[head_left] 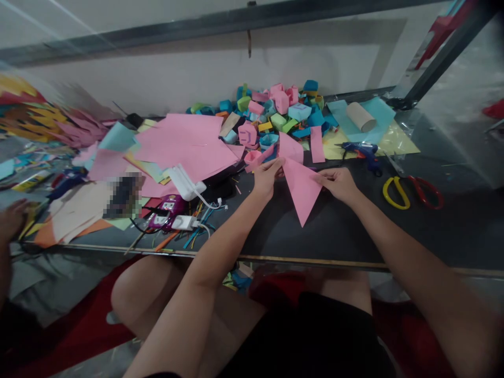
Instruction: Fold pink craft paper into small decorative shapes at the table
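Observation:
A pink sheet of paper (301,190), folded so that a triangle points down toward me, is held between my two hands over the dark table (354,231). My left hand (269,177) pinches its left corner, and my right hand (337,184) pinches the right edge. Part of the pink paper stands up behind the triangle. Beyond my hands lie a narrow pink strip (317,144) and a small pink paper ring (253,158). To the right of my right hand rest scissors with one yellow and one red handle (397,193) and a blue glue gun (362,150).
A heap of small coloured paper boxes (279,107) is piled against the wall. Large pink sheets (185,142) lie to the left, near a purple power strip (167,210) with plugs and cables. A cardboard tube (360,117) sits on blue paper. Another person's hand (13,219) shows at far left.

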A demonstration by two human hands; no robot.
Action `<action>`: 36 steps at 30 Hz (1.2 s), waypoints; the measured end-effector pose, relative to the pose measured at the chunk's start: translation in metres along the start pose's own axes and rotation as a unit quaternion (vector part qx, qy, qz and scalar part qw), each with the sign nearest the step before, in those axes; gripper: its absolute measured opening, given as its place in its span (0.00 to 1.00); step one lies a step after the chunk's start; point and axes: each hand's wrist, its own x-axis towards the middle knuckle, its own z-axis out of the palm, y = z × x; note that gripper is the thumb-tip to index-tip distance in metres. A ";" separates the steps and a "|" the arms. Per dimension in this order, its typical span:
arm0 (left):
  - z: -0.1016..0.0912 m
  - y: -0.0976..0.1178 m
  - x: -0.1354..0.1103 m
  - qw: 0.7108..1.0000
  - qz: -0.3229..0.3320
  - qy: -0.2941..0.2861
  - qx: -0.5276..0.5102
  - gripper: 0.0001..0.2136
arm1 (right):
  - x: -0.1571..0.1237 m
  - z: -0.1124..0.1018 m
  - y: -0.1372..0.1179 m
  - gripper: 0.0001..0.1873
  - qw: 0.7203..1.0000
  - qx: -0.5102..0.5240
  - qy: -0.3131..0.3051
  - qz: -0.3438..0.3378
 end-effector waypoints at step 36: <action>0.001 0.017 0.000 0.995 -0.044 0.036 -0.079 0.14 | 0.000 -0.003 0.005 0.26 0.999 -0.015 -0.041 0.019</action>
